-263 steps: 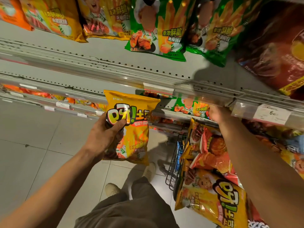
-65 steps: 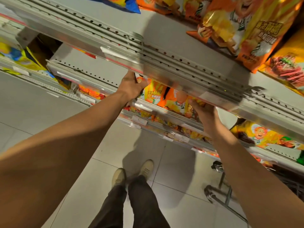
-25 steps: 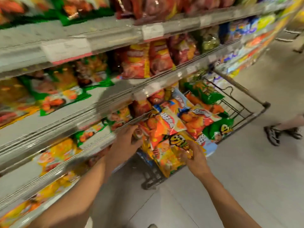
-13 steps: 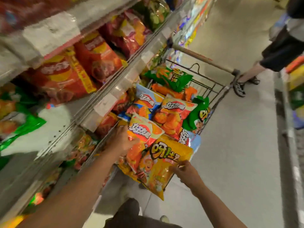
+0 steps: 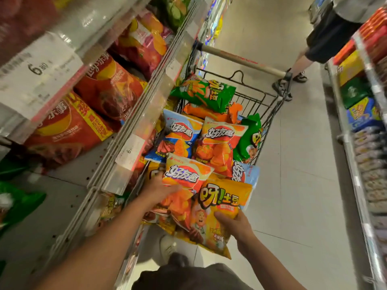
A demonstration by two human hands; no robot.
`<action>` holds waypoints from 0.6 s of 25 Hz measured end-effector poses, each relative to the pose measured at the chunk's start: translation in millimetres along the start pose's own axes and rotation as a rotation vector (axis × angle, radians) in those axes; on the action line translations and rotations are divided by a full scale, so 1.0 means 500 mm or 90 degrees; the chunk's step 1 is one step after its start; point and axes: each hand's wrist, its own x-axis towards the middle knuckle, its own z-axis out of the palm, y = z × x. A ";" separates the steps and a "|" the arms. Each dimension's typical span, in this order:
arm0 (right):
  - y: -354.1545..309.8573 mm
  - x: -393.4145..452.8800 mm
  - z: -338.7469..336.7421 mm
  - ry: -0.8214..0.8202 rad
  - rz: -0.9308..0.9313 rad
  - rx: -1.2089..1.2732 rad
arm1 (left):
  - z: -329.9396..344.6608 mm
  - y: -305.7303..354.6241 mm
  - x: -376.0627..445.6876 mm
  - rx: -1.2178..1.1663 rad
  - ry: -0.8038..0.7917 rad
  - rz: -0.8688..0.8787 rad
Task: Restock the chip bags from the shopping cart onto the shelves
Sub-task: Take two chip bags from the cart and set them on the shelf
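Note:
The shopping cart (image 5: 270, 101) stands against the shelves on my left, piled with chip bags. My right hand (image 5: 234, 225) grips the lower right side of a yellow chip bag (image 5: 211, 214) at the near end of the pile. My left hand (image 5: 159, 189) lies on the left edge of an orange-and-white chip bag (image 5: 186, 176) beside it, fingers curled onto it. Further in lie a blue bag (image 5: 180, 139), an orange bag (image 5: 219, 147) and green bags (image 5: 209, 93). The shelf (image 5: 134, 126) at left holds red bags (image 5: 69, 126).
Another person's legs (image 5: 301, 61) and dark shorts stand at the cart's far end, by the handle (image 5: 240, 59). A second shelf unit (image 5: 364, 130) with packaged goods runs along the right. Tiled aisle floor lies between. My own leg and shoe show at the bottom.
I have turned from the shelves to the cart. Both hands came down onto the pile; the right hand has closed on the yellow bag and the left rests on the orange-and-white one.

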 end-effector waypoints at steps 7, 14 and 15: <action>0.014 -0.017 -0.030 -0.026 -0.033 -0.025 | 0.017 -0.015 -0.037 -0.048 -0.001 0.012; 0.002 0.001 -0.073 -0.115 -0.068 -0.028 | 0.050 -0.015 -0.102 -0.124 0.108 0.014; 0.001 0.005 -0.085 -0.124 -0.076 -0.025 | 0.059 -0.012 -0.114 -0.137 0.127 0.015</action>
